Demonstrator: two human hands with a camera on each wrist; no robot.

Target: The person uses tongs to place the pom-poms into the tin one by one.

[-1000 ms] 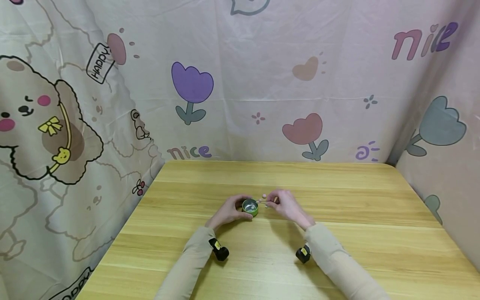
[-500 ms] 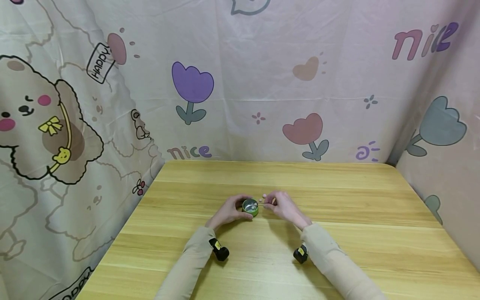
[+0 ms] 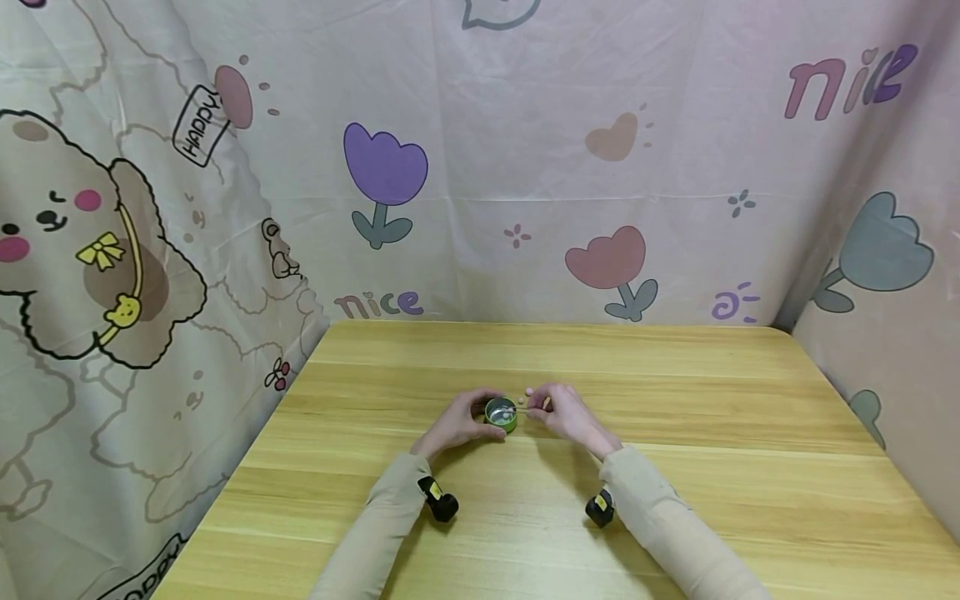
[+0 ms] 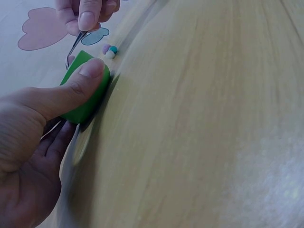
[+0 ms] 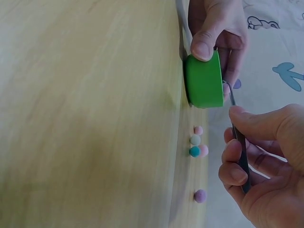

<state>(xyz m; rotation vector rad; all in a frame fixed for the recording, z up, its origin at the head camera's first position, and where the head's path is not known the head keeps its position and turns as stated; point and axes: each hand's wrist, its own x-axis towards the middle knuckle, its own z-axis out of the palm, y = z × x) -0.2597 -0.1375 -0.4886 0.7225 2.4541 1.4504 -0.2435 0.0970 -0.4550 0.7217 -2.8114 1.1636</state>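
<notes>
Right hand (image 3: 566, 410), pinching tweezers (image 5: 242, 154), has shifted leftward near frame centre.
Left hand (image 3: 462, 417) grips the green cup (image 5: 204, 81); keeping it still should help.

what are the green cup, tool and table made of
Cup: perhaps painted metal, smooth green outside, silvery inside; plastic possible. Tool: likely metal, dark satin with a thin, grey, bent end. Table: seemingly wood or laminate, grain streaks, slight gloss.

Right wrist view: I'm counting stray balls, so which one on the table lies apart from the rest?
The purple ball: it lies alone, while the teal ball, whitish ball and two pink balls sit bunched together, nearer the green container.
</notes>
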